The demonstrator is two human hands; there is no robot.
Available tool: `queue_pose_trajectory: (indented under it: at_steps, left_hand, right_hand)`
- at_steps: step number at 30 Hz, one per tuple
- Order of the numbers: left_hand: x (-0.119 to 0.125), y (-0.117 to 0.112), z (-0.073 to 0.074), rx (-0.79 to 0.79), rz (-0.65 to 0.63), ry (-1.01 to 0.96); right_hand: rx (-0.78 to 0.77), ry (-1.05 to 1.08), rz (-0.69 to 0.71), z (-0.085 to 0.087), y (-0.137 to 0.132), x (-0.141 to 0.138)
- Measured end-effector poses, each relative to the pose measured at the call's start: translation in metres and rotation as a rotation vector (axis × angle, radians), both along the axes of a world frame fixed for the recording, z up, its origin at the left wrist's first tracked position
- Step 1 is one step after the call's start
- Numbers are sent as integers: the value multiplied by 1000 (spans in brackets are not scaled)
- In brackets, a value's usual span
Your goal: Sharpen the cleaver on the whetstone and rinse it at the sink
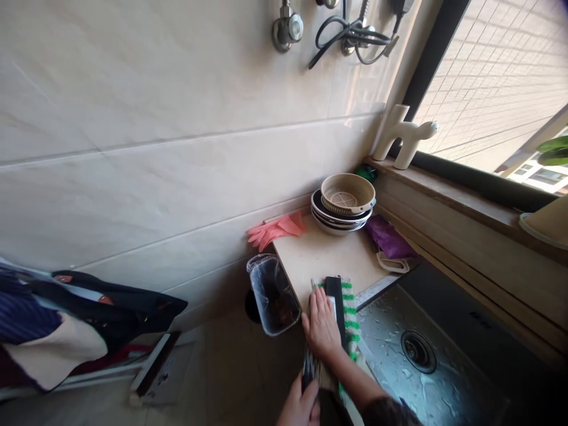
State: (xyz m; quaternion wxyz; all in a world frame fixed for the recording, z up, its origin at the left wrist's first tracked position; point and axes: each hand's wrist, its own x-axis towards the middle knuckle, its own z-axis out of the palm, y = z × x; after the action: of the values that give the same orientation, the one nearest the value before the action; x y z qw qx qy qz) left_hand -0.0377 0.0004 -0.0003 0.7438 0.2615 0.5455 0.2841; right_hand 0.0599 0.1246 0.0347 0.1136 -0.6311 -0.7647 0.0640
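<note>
At the bottom of the view, my left hand (300,403) is closed round the black handle (307,376) of a tool with a shiny, narrow metal part. Its exact kind is hard to make out. My right hand (322,325) lies flat with fingers stretched out, close to the counter's left edge, and covers what is under it. Beside its fingers runs a long black bar-shaped object (335,296), with a pale patch next to it. Under the bar lies a green-and-white striped cloth (352,325).
To the right is a wet dark sink (386,331) with a drain. A lined bin (261,296) stands left of the counter (319,251). Further back are pink gloves (284,228), a beige colander (348,190) on stacked basins (339,226), and a purple bag (387,236).
</note>
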Motion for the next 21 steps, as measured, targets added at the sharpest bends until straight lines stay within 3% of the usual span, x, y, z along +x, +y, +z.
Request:
queue_pose_trajectory:
  at_steps: [2, 8, 12, 14, 18, 21]
  left_hand:
    - [-1, -4, -5, 3, -18, 35]
    - [7, 28, 16, -32, 13, -24]
    - [-2, 3, -6, -27, 18, 42]
    - [-2, 2, -9, -1, 23, 47]
    - [6, 28, 15, -58, 12, -30]
    - [1, 23, 20, -59, 4, -31]
  right_hand:
    - [15, -4, 13, -4, -5, 0]
    - [-51, -17, -34, 9, 26, 3]
    - [4, -25, -4, -2, 2, 0]
    - [4, -24, 5, -3, 1, 1]
    - [-57, -17, -27, 11, 28, 4]
    - [-57, -20, -28, 11, 21, 1]
